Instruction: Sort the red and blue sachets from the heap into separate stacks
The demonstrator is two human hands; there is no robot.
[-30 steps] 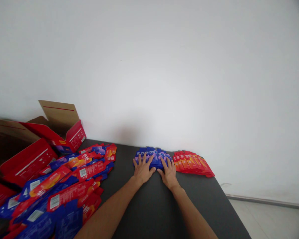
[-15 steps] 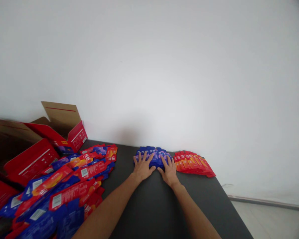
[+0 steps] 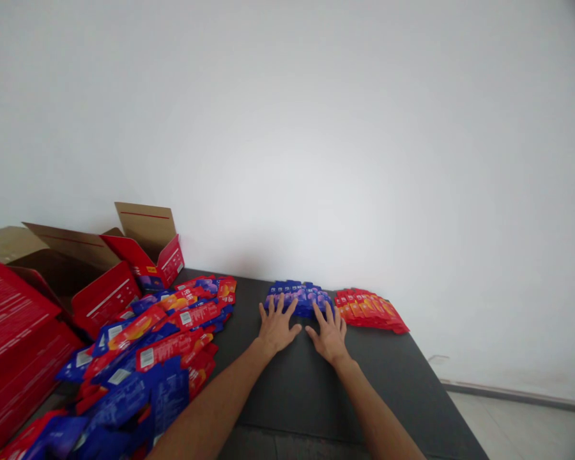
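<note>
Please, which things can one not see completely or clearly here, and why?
Head view:
Blue packets: partly covered by the left hand and right hand.
Mixed packet pile: cut off by the bottom edge; overlap hides the count.
Leftmost red box: cut off by the left edge; its walls hide the inside.
Fanned red packets: small print too small to read.

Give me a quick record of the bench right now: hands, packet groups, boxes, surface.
left hand: open, fingers spread, fingertips at the near edge of the blue packets
right hand: open, fingers spread, fingertips at the same edge, further right
blue packets: overlapping row near the wall
red packets: overlapping fan, just right of the blue ones
mixed pile: red and blue packets, jumbled, on the left
boxes: red outside, brown inside, flaps open, far left
table: dark top
</note>
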